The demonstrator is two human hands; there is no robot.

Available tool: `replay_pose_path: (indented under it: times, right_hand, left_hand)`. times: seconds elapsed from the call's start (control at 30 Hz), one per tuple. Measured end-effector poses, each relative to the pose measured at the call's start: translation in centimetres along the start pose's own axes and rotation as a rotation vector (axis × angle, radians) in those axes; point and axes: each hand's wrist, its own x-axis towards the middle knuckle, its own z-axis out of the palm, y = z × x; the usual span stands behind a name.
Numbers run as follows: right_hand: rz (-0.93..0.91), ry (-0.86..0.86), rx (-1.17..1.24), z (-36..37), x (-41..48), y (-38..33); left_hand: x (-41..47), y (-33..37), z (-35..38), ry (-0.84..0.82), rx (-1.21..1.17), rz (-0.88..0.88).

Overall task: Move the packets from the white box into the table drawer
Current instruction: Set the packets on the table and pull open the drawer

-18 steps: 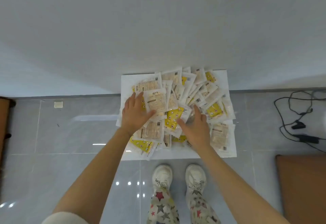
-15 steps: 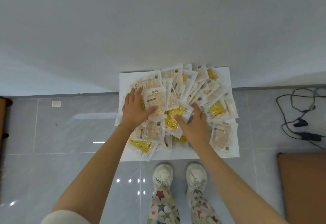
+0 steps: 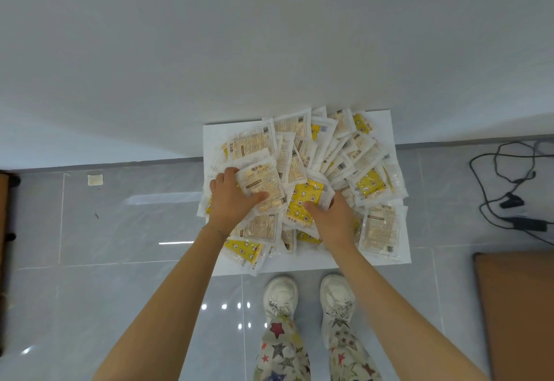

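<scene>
Packets (image 3: 344, 153) lie heaped in the white box (image 3: 386, 129) on the floor (image 3: 120, 230). The left hand (image 3: 232, 201) grips a pale packet (image 3: 265, 183) near the box's left edge; the right hand (image 3: 332, 221) pinches a yellow packet (image 3: 304, 201) mid-heap. Each should close round a firm bundle, as slick loose ones likely slide.

Both forearms (image 3: 168, 305) are bare right down to the left hand (image 3: 232, 198) and the right hand (image 3: 332, 218); a thin, fine bracelet (image 3: 220, 233) sits just behind the left hand; the trousers (image 3: 281, 350) are pale cream, loose, and printed all over with stars in red, blue, yellow and grey; the shoes (image 3: 280, 293) are chunky white trainers with white laces and thick, rounded toes.
</scene>
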Motion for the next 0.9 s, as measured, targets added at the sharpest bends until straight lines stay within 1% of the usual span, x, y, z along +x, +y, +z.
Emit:
replay_pose_path:
  times: [0.1,0.17,0.27,0.37,0.47,0.53,0.67,0.9]
  right_hand:
    - [0.014,-0.011,0.056,-0.3,-0.4,0.0]
    - [0.038,-0.002,0.102,-0.5,-0.6,0.0]
    - [0.067,0.023,0.184,-0.9,-0.8,0.5]
    - [0.09,0.069,0.291,-1.8,-1.2,0.7]
    - [0.061,0.076,0.327,-2.9,-1.9,0.1]
    - [0.048,0.067,0.332,-3.7,-2.7,-1.1]
    - [0.013,-0.011,0.302,-4.9,-5.2,-5.4]
    - [-0.101,-0.127,0.265,-7.8,-11.9,-13.4]
  left_hand:
    - [0.1,-0.7,-0.3,-0.052,-0.09,-0.051]
    - [0.3,-1.7,-0.4,-0.066,-0.168,-0.038]
    - [-0.7,-1.3,-1.2,-0.068,-0.399,-0.013]
    - [-1.9,-0.8,-1.7,-0.037,-0.593,-0.051]
    - [-3.6,-0.3,-2.2,0.019,-0.688,-0.042]
    - [-5.2,0.4,-2.7,0.039,-0.741,-0.038]
    - [-8.8,2.7,-4.7,0.116,-0.864,-0.081]
    - [-16.5,7.2,-10.9,0.242,-1.011,-0.08]
